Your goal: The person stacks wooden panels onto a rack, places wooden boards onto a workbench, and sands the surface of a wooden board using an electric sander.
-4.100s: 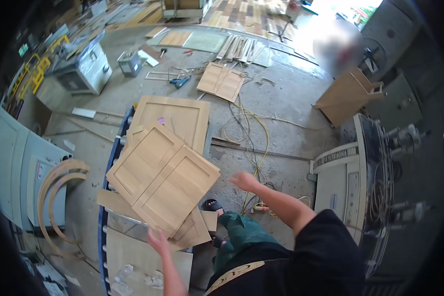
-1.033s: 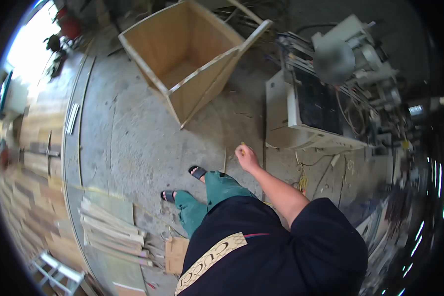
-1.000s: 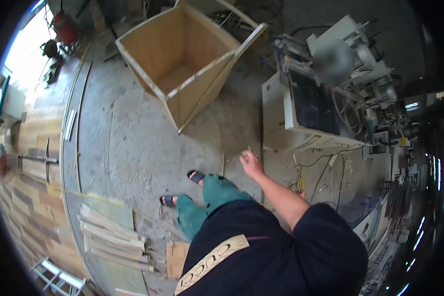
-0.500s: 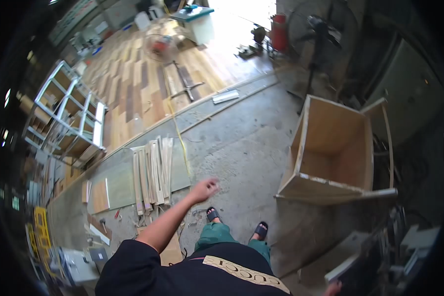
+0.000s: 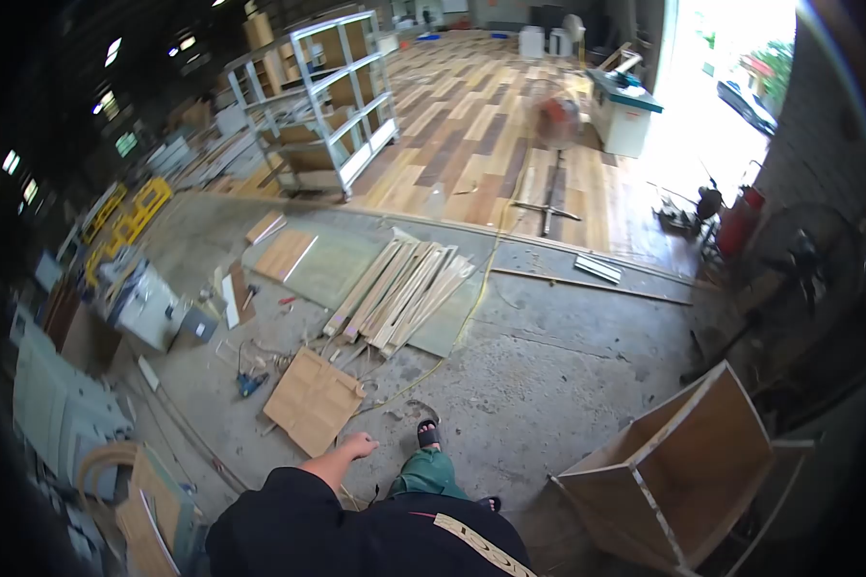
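Note:
My left hand [image 5: 359,445] hangs low in front of my body, its fingers loosely curled with nothing visible in them. Nearest to it is a square light-brown wooden panel [image 5: 316,399] lying on the concrete floor; a gap between hand and panel is hard to judge. Just beyond, a bundle of wooden strips [image 5: 404,288] rests on a greenish sheet [image 5: 327,262]. Left of the panel lies a blue power drill [image 5: 250,383] with its cord. My right hand is outside the picture.
An open wooden cabinet box [image 5: 678,471] stands at the right, near a dark pedestal fan [image 5: 803,260]. A yellow cable [image 5: 470,322] crosses the floor. Further off are a metal-framed shelf [image 5: 332,106], a second fan [image 5: 556,125] and plank flooring [image 5: 462,125]. Boards and boxes fill the left.
My view has turned left, so the cabinet sits lower right and the wooden panel shows fully. My feet have shifted. My left hand is lower in view; my right hand has left the picture.

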Action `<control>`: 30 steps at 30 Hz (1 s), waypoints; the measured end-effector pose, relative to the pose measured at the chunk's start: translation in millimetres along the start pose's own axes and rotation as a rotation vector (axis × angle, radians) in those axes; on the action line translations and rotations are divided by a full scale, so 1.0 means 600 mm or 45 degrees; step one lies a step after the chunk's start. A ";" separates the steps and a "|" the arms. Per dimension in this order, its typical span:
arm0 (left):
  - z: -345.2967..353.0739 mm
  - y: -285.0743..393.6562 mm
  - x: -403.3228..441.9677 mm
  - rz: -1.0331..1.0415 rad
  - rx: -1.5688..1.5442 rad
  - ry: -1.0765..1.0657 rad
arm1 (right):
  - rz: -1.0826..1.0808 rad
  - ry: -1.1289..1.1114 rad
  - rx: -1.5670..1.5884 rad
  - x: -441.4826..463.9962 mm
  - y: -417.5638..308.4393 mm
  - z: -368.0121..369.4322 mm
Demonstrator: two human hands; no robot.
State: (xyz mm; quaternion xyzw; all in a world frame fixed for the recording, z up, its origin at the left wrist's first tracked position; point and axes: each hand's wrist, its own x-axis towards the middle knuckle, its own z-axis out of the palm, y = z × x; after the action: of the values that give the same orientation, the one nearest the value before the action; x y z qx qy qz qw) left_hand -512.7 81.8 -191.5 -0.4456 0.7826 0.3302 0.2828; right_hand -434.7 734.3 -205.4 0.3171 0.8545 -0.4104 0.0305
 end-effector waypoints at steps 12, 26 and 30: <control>0.005 -0.018 0.003 0.168 -0.684 0.202 | -0.426 -1.022 0.052 0.230 -0.569 0.343; -0.160 -0.342 0.104 -0.430 -1.064 0.368 | -0.890 -1.315 -0.998 0.300 -0.408 0.571; -0.206 -0.344 0.172 -0.466 -1.198 0.522 | -0.627 -1.458 -0.998 0.109 -0.736 0.644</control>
State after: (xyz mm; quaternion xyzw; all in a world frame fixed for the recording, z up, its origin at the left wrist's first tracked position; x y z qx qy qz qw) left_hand -394.2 -145.4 -245.5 -0.7082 0.4992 0.4965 -0.0525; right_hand -817.7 285.5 -180.6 -0.1823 0.8351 -0.1711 0.4901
